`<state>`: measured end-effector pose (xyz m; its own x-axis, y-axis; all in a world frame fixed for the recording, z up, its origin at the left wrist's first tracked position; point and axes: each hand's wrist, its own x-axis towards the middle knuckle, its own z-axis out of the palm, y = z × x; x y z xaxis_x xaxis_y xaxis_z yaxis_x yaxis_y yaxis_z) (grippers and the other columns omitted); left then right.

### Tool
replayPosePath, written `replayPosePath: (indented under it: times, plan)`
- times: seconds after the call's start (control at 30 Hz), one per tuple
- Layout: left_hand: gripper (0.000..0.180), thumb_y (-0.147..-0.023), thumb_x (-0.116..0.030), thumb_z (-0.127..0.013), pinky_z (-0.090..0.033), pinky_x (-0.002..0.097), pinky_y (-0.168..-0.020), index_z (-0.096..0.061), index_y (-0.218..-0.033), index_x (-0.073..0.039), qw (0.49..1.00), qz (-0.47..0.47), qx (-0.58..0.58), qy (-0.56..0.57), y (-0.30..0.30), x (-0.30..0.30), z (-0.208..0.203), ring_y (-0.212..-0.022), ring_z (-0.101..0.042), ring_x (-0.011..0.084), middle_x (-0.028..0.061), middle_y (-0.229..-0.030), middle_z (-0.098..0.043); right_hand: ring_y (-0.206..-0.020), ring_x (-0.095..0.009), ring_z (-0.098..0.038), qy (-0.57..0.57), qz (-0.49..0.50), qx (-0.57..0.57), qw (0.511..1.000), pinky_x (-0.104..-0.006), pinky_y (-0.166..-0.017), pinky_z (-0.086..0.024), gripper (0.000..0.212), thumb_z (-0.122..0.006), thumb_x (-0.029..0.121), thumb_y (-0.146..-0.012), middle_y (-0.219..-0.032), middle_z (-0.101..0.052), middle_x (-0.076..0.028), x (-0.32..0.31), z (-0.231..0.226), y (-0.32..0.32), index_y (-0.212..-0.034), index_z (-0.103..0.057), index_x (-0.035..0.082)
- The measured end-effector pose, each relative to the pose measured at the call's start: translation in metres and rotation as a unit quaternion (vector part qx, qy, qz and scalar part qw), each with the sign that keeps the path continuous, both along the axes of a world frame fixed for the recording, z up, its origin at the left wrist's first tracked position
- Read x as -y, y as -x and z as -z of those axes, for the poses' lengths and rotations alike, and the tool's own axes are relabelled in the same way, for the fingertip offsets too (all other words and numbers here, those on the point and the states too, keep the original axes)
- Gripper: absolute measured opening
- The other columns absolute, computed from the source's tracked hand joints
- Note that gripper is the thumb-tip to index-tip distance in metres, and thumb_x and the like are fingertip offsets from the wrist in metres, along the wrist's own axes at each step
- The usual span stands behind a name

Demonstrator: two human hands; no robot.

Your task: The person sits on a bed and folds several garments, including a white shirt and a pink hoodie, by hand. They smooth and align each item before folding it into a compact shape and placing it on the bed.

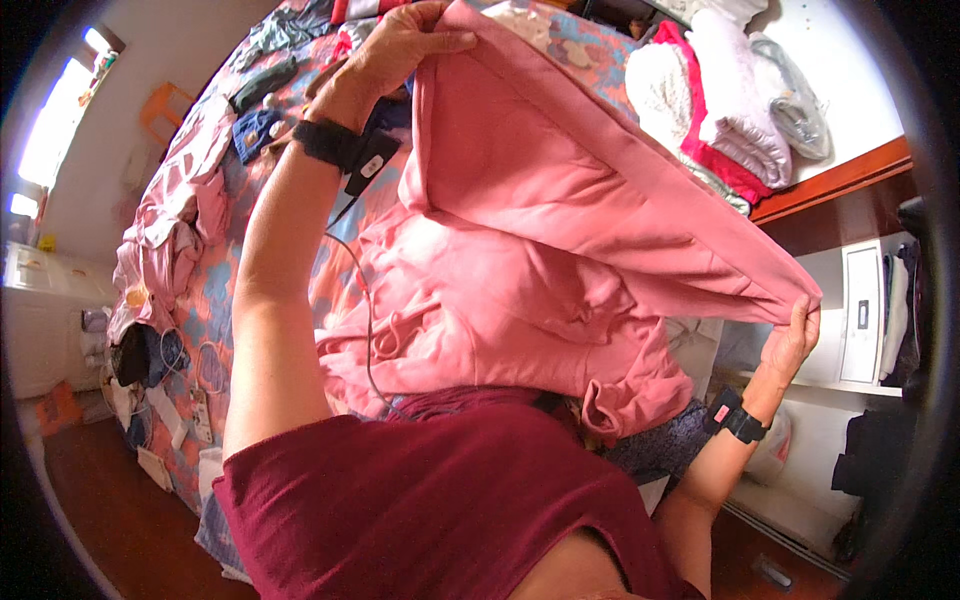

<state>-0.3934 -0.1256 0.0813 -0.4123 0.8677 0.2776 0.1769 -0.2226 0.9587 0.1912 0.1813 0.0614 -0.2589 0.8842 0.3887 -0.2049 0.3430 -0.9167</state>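
Note:
A pink sweatshirt-fabric garment (550, 150) is stretched slantwise between my hands, one long edge pulled nearly straight. At the upper left, my left hand (400, 52) pinches one corner between thumb and fingers. My right hand (790, 345) grips the opposite corner, lower and to the right. More pink cloth (470, 330) lies bunched over my lap, with a pink drawstring (400, 335) showing at its left. I cannot tell whether that cloth and the stretched piece are one garment, nor whether it is a top or trousers. Both wrists wear black straps with small devices.
A bed with a patterned cover (265, 230) holds several crumpled clothes, including pink garments (180, 215) at left. Folded bedding (740, 110) sits on a shelf with a brown edge (840, 195) at right. A thin cable (362, 290) runs from my left wrist across the pink cloth.

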Motion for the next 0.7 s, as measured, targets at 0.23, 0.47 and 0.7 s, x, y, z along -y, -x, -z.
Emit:
replayPosePath:
  times: [0.23,0.47,0.7]
  plan:
    - [0.024,-0.09,-0.014,-0.076,-0.053,0.0252,-0.083,-0.07,-0.111,-0.005,0.989,-0.011,-0.125,-0.079,0.004,-0.006,-0.102,-0.088,-0.063,0.0053,-0.0045,-0.098,-0.069,-0.116,-0.021,-0.057,-0.036,-0.004,-0.042,0.998,-0.0378,-0.105,-0.042,0.038,-0.06,0.019,-0.102,-0.126,-0.06,-0.013,0.013,-0.047,0.003,-0.13,-0.055,-0.006]
    - [0.028,-0.088,-0.004,-0.073,-0.052,0.0255,-0.088,-0.067,-0.115,-0.001,0.932,-0.042,-0.359,0.013,-0.011,0.032,-0.106,-0.096,-0.063,0.0094,-0.0018,-0.101,-0.068,-0.119,-0.022,-0.055,-0.043,-0.024,-0.036,0.998,-0.0378,-0.106,-0.041,0.04,-0.059,0.018,-0.102,-0.13,-0.057,-0.013,0.031,-0.047,-0.009,-0.134,-0.051,-0.005]
    - [0.02,-0.093,0.0,-0.064,-0.052,0.0256,-0.078,-0.067,-0.113,-0.005,0.961,-0.114,-0.222,-0.119,0.049,-0.004,-0.138,-0.086,-0.063,0.0106,0.0001,-0.102,-0.067,-0.108,-0.015,-0.06,-0.143,0.025,0.079,0.986,-0.0304,-0.098,-0.046,0.031,-0.061,0.011,-0.1,-0.119,-0.065,-0.008,-0.011,-0.101,0.009,-0.127,-0.059,-0.005]
